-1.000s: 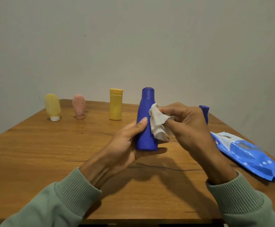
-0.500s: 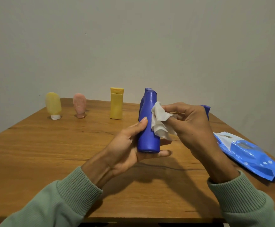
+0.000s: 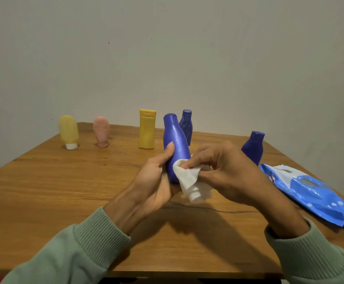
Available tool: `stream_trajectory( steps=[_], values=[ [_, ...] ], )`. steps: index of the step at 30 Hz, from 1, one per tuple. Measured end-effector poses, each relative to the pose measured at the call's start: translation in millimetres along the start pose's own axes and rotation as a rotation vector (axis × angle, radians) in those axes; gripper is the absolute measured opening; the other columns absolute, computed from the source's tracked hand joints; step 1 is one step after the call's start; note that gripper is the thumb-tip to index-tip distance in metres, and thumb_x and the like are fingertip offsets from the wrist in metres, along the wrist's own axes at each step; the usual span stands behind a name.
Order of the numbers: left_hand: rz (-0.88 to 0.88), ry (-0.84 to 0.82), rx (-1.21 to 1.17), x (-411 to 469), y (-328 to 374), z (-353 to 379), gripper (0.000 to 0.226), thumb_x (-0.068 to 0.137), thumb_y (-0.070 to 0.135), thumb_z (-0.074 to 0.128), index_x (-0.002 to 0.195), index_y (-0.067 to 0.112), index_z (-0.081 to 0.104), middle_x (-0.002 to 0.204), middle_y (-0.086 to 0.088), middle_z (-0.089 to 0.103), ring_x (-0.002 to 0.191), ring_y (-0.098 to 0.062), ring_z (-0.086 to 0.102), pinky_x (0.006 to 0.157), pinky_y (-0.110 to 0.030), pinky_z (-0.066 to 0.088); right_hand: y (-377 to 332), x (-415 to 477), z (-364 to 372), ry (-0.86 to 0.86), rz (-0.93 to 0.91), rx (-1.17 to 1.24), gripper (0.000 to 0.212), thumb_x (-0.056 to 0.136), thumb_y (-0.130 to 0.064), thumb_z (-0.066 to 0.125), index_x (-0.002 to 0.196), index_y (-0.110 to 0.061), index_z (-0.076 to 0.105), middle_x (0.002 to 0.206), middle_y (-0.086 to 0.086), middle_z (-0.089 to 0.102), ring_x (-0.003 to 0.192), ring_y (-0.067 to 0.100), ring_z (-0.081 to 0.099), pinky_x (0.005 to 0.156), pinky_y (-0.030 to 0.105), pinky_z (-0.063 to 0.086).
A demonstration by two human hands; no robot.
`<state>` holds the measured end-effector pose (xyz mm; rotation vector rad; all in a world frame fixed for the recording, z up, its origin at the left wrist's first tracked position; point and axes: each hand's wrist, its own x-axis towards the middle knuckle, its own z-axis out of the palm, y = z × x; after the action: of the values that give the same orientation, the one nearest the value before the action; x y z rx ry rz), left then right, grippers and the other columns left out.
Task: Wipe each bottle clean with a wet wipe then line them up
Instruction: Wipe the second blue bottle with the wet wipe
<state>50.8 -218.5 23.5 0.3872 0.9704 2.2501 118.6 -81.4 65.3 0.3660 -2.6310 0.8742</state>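
Tilting over the table (image 3: pixel 44 191), the blue bottle (image 3: pixel 174 140) is gripped by the left hand (image 3: pixel 156 181), a wet wipe (image 3: pixel 189 181) pinched against it by the right hand (image 3: pixel 228 173); the wipes pack (image 3: pixel 310 193) is laid at the right edge.

Dial centred on the table (image 3: pixel 44 191) middle, twelve toward the wall; the left hand (image 3: pixel 156 181), gripping the held blue bottle (image 3: pixel 175 140), and the right hand (image 3: pixel 228 173), pinching the wet wipe (image 3: pixel 189 181), are filling the centre; bare wood is lying open from seven to nine; at ten the pale yellow tube (image 3: pixel 68 131) and pink tube (image 3: pixel 101 131) are standing apart, leaving a gap; at eleven the yellow bottle (image 3: pixel 147 130) is blocking; at twelve the dark blue bottle (image 3: pixel 186 126) is standing; one is staying open; at two a third blue bottle (image 3: pixel 252 147) is standing; from three to four the wipes pack (image 3: pixel 310 193) is lying flat.
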Motion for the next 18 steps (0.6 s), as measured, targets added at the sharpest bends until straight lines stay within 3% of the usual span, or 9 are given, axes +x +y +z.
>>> stream_trajectory(
  steps=[2,5,8,10,16,18],
  values=[
    [0.024,0.004,-0.025,0.1,1.2,0.0,0.043,0.099,0.035,0.04,0.12,0.001,0.056,0.099,-0.019,0.071,0.089,-0.03,0.071,0.082,-0.044,0.056,3.8,-0.9,-8.2,-0.03,0.021,0.058,0.02,0.082,-0.012,0.07,0.097,-0.024,0.075,0.09,-0.009,0.068,0.085,0.007,0.063,0.071,0.026,0.052],
    [0.053,0.026,0.01,1.1,7.2,-1.9,0.044,0.1,0.038,0.04,0.127,0.007,0.054,0.117,-0.016,0.068,0.105,-0.033,0.066,0.081,-0.047,0.052,11.1,-0.8,-16.8,0.082,0.067,0.143,0.021,0.082,-0.01,0.07,0.095,-0.025,0.075,0.087,-0.012,0.069,0.078,0.003,0.062,0.061,0.016,0.047],
    [0.099,0.128,0.049,2.8,8.1,-3.9,0.035,0.099,0.037,0.045,0.119,0.012,0.059,0.091,-0.003,0.072,0.071,-0.018,0.061,0.063,-0.031,0.034,16.4,-0.1,-20.9,0.201,0.103,0.191,0.023,0.083,-0.011,0.069,0.104,-0.019,0.072,0.092,-0.009,0.068,0.082,0.007,0.062,0.062,0.017,0.048],
    [0.118,0.185,0.049,2.3,8.1,-2.1,0.032,0.098,0.036,0.048,0.117,0.012,0.059,0.083,-0.003,0.071,0.061,-0.014,0.054,0.058,-0.029,0.027,17.6,0.7,-19.4,0.25,0.103,0.217,0.025,0.082,-0.012,0.069,0.107,-0.016,0.071,0.098,-0.004,0.068,0.087,0.011,0.063,0.068,0.021,0.051],
    [0.076,0.179,0.038,3.5,9.2,-0.8,0.03,0.096,0.037,0.051,0.098,0.006,0.052,0.061,-0.005,0.049,0.041,-0.011,0.037,0.037,-0.021,0.03,14.5,4.4,-3.1,0.315,0.025,0.232,0.022,0.082,-0.017,0.07,0.104,-0.019,0.072,0.097,-0.005,0.069,0.087,0.009,0.063,0.065,0.018,0.051],
    [0.069,0.167,0.035,2.9,9.5,-0.2,0.032,0.097,0.036,0.05,0.1,0.005,0.052,0.057,-0.004,0.045,0.038,-0.01,0.037,0.034,-0.019,0.032,12.8,4.8,2.6,0.331,-0.017,0.215,0.022,0.082,-0.017,0.069,0.104,-0.02,0.072,0.097,-0.008,0.068,0.087,0.007,0.062,0.065,0.015,0.05]
  ],
)
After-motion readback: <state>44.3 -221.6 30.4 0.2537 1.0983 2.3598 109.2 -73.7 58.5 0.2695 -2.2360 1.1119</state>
